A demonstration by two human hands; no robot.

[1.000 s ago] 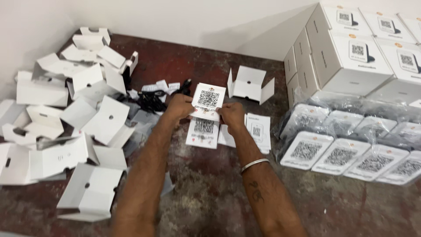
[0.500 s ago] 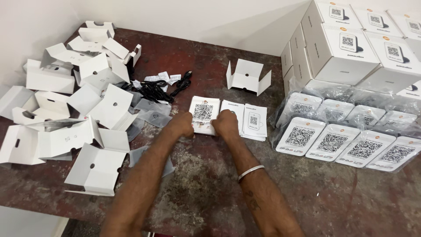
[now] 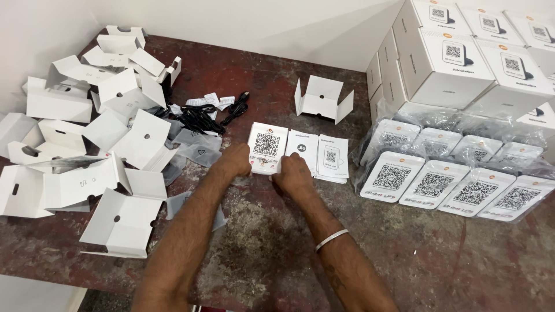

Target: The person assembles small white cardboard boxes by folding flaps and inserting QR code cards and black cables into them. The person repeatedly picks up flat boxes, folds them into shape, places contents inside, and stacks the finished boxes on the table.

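- Head view, far left: a heap of folded white cardboard inserts [image 3: 87, 150] sprawls over the worn red table [image 3: 260, 260], spilling past the frame edge.
- Black cables [image 3: 202, 115] and clear bags lie tangled just beyond it.
- Left hand [image 3: 234, 160] grips the lower left corner of the white code card [image 3: 267, 148], flat on the table.
- Right hand [image 3: 293, 174] pinches its lower right edge; fingertips are hidden.
- White leaflets [image 3: 319, 155] sit just beside.
- One open insert [image 3: 324, 99] stands behind.
- Right: bagged code cards [image 3: 439, 179], then stacked white boxes [image 3: 462, 58], cut off.
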